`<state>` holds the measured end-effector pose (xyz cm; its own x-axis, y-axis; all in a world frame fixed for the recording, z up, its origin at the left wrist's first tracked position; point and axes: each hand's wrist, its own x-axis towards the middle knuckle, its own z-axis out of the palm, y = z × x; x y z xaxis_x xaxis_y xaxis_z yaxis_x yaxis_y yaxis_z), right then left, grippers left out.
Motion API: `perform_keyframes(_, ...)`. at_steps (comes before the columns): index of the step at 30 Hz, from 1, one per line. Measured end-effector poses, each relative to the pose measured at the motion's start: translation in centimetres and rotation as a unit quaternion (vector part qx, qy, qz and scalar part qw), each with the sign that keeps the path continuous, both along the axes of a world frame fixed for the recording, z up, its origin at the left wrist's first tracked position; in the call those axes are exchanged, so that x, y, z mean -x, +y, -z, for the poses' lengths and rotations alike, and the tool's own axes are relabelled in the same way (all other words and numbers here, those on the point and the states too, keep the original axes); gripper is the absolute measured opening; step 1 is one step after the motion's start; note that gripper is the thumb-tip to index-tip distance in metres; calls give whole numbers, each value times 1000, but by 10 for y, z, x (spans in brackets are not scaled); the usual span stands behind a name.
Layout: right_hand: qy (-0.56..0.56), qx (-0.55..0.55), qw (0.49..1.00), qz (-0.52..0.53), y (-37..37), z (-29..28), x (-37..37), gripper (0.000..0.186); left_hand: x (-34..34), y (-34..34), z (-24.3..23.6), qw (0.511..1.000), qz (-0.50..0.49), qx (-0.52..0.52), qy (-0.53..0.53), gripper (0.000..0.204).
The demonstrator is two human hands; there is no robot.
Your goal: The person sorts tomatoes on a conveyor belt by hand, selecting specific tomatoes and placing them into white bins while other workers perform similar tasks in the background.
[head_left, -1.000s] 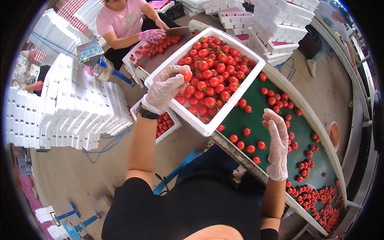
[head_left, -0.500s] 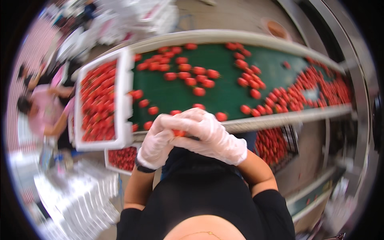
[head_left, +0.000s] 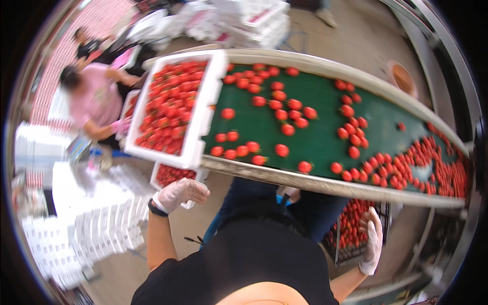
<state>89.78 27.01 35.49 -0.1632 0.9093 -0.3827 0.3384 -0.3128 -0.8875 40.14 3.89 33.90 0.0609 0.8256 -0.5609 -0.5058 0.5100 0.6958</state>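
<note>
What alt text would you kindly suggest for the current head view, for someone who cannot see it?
A person's gloved left hand and right hand are held apart near a green belt scattered with red tomatoes, neither visibly holding one. A white box full of tomatoes sits at the belt's left end, with a coworker in pink beyond it.

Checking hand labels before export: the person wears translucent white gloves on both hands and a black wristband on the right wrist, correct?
Wrong wrist: in the head view, the black wristband is on the wrist of the left hand, not the right hand. Translucent white gloves on both hands: correct.
</note>
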Motion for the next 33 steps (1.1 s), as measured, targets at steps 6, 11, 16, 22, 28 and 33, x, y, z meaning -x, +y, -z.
perform_keyframes(6, 222, 94, 930, -279, 11, -27, 223, 51, 71, -112, -6, 899, -368, 114, 206, 75)
perform_keyframes(11, 156, 198, 893, -372, 3, -7, 379, 95, 104, -50, 2, 836, -489, 6, 249, 66)
perform_keyframes(16, 264, 167, 902, -297, -22, 26, 447, 94, 121, -27, 15, 787, -485, -11, 380, 35)
perform_keyframes(22, 289, 72, 911, -286, -47, 13, 408, 89, 63, -51, 19, 770, -544, -90, 321, 43)
perform_keyframes(28, 390, 222, 826, -341, -42, -40, 399, 86, 9, -72, -35, 802, -568, -136, 127, 51)
perform_keyframes(33, 330, 130, 824, -441, -54, -20, 368, 90, -25, -130, -51, 881, -445, -86, 137, 75)
